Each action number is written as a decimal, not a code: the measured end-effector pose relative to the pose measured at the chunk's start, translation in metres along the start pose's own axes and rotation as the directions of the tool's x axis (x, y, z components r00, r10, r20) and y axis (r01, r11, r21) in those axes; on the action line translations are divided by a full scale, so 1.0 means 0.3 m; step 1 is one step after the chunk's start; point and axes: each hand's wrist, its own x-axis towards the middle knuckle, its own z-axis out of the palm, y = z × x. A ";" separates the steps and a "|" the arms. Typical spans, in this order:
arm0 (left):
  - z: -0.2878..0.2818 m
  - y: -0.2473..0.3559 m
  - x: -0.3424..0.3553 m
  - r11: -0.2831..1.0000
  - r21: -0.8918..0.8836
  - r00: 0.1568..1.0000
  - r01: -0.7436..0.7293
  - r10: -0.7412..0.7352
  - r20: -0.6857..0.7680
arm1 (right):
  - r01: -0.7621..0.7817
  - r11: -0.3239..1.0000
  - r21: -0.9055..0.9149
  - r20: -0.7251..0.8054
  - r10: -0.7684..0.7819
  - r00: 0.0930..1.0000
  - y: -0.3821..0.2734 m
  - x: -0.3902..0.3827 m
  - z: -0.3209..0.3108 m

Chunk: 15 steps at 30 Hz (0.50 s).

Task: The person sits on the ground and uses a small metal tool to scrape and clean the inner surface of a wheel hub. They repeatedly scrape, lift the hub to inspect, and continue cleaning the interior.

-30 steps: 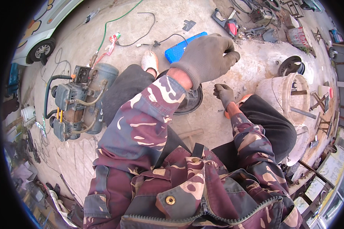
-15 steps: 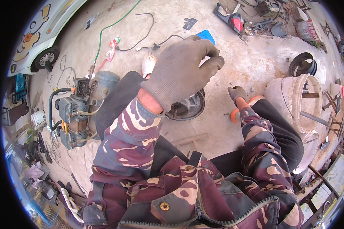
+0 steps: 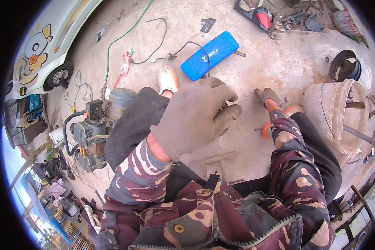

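My left hand (image 3: pixel 198 118), in a grey-brown work glove, is raised large in the middle of the head view. Its fingers are curled and the thumb lies near the index finger; whatever is in them is hidden. Through the gap by the thumb shows a dark metal part, mostly covered by the hand. Farther off and to the right, my right hand (image 3: pixel 267 96), gloved alike, reaches low over the concrete beside my shoe, its fingers stretched out apart. Beyond my left hand a blue plastic case (image 3: pixel 212 55) lies on the floor with a black cable across it.
An air compressor (image 3: pixel 91 133) with a green hose (image 3: pixel 125 34) stands to my left. Toward the right are a dirty white bucket (image 3: pixel 321 112) and a black wheel rim (image 3: pixel 344 66). A parked van (image 3: pixel 50 46) is at the far left, scrap parts (image 3: pixel 296 18) at the far right.
My left hand has come lower and nearer, uncovering the blue case and now covering the round metal wheel seen earlier. My right hand's fingers have spread. The view has shifted slightly.
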 end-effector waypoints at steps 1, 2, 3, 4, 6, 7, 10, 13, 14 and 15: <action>0.007 -0.001 0.005 1.000 0.008 0.999 -0.027 0.027 -0.020 | -0.003 1.000 0.003 0.004 0.003 1.000 0.003 0.016 0.001; 0.016 -0.001 0.012 0.999 0.012 0.998 -0.049 0.049 -0.038 | 0.014 1.000 0.017 0.003 -0.014 1.000 0.004 0.032 0.006; 0.024 -0.002 0.018 0.998 0.020 0.997 -0.063 0.064 -0.045 | 0.019 0.999 0.026 0.001 -0.019 1.000 0.009 0.048 0.013; 0.029 -0.002 0.019 0.997 0.020 0.996 -0.073 0.074 -0.049 | 0.018 0.999 0.029 -0.002 -0.018 1.000 0.020 0.062 0.021; 0.035 -0.005 0.022 0.996 0.038 0.996 -0.080 0.081 -0.041 | 0.019 0.997 0.077 0.031 -0.021 0.999 0.030 0.096 0.033; 0.036 -0.007 0.024 0.996 0.034 0.995 -0.088 0.090 -0.041 | 0.007 0.996 0.091 0.043 -0.011 0.999 0.033 0.114 0.038; 0.037 -0.010 0.023 0.996 0.041 0.996 -0.083 0.083 -0.010 | -0.015 0.988 0.155 0.125 -0.004 0.992 0.050 0.159 0.058; 0.032 -0.002 0.018 0.997 0.063 0.998 -0.047 0.044 0.042 | 0.016 0.985 0.169 0.123 -0.038 0.992 0.079 0.177 0.092; 0.029 0.001 0.020 0.996 0.074 0.998 -0.055 0.052 0.035 | 0.028 0.977 0.212 0.151 -0.061 0.987 0.085 0.171 0.103; 0.026 0.003 0.022 0.996 0.078 0.998 -0.049 0.046 0.040 | 0.039 0.966 0.256 0.174 -0.086 0.981 0.083 0.158 0.112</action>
